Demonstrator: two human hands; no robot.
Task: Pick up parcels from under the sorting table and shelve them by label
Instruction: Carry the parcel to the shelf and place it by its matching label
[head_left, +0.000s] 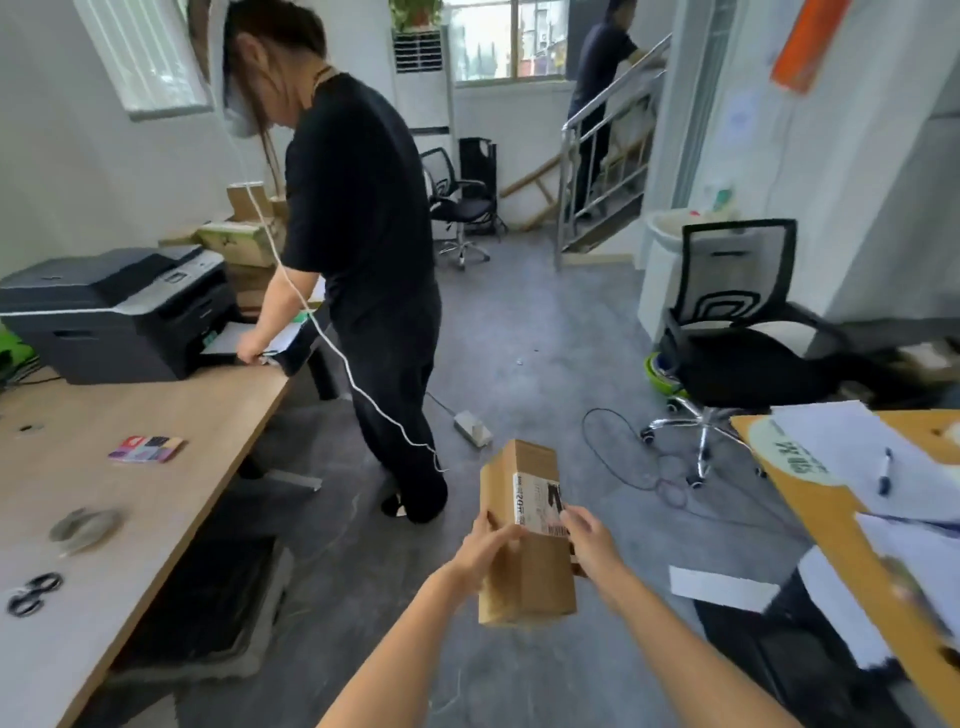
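Note:
I hold a brown cardboard parcel (524, 577) in front of me, low in the middle of the view, its long side pointing away. A white shipping label (537, 501) with a barcode faces up on its top. My left hand (485, 548) grips the parcel's left edge. My right hand (589, 535) grips the right edge beside the label, its fingers partly covering the barcode. No shelf is in view.
A person in black (363, 234) stands ahead left at a printer (119, 312) on a wooden table (171, 410). A second table with papers (857, 478) is at right, an office chair (737, 332) behind it. Cables and a power strip (472, 428) lie on the grey floor. Another person is on the stairs (608, 171).

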